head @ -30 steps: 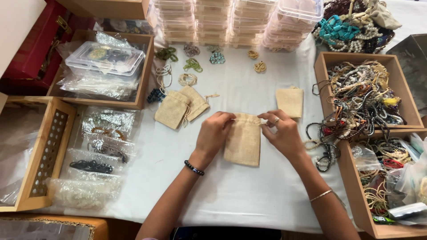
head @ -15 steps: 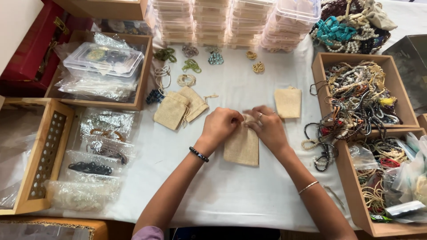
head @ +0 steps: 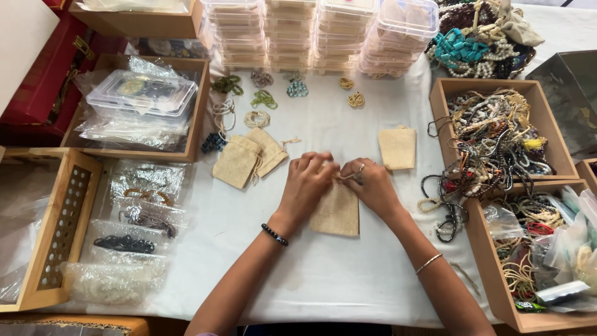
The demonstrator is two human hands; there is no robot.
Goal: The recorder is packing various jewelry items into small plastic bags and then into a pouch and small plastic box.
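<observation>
We see our left hand (head: 308, 183) and our right hand (head: 367, 183) meet at the top edge of a small cloth pouch (head: 336, 211), which lies flat on the white table cloth (head: 323, 280) in the middle. Both hands are curled, with the fingertips pinched on the mouth of the pouch and its string; the palms are not open. Below the pouch, toward us, the cloth is bare between our two forearms, so there is open room near the front edge. At the left, two more pouches (head: 249, 158) lie overlapping, and one pouch (head: 397, 148) lies alone at the right, just beside a wooden box of necklaces (head: 497, 134). We count four pouches in all. Behind them, seven small bead coils (head: 264, 98) lie in front of four stacks of clear plastic boxes (head: 311, 31). At the left edge, four clear bags (head: 140, 214) lie beside a wooden tray (head: 59, 230). A second wooden box (head: 497, 292) closes the right front corner.
</observation>
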